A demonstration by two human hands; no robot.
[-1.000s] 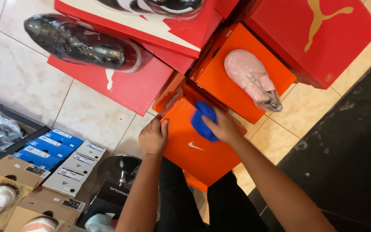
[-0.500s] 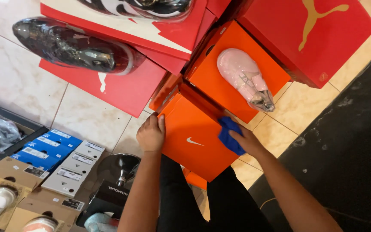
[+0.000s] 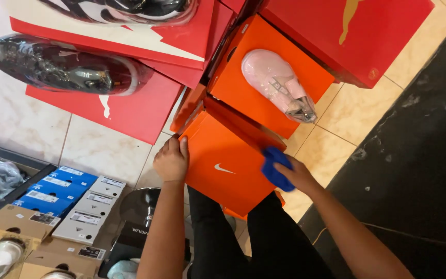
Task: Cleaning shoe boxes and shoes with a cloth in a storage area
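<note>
An orange shoe box (image 3: 222,164) rests on my lap, lid up. My left hand (image 3: 172,160) grips its left edge and holds it steady. My right hand (image 3: 296,174) is shut on a blue cloth (image 3: 275,167) and presses it against the box's right edge. Behind it stands another orange box (image 3: 243,85) with a pink shoe (image 3: 277,83) wrapped in clear plastic on top.
Red shoe boxes (image 3: 130,111) lie at the upper left, with a black wrapped shoe (image 3: 63,64) on them. Another red box (image 3: 347,36) stands at the upper right. Blue and grey boxes (image 3: 52,194) lie at the lower left. A black mat (image 3: 419,155) covers the floor on the right.
My right hand has slid the blue cloth from the lid's upper middle down to the box's right edge. My left hand has kept its grip on the left edge.
</note>
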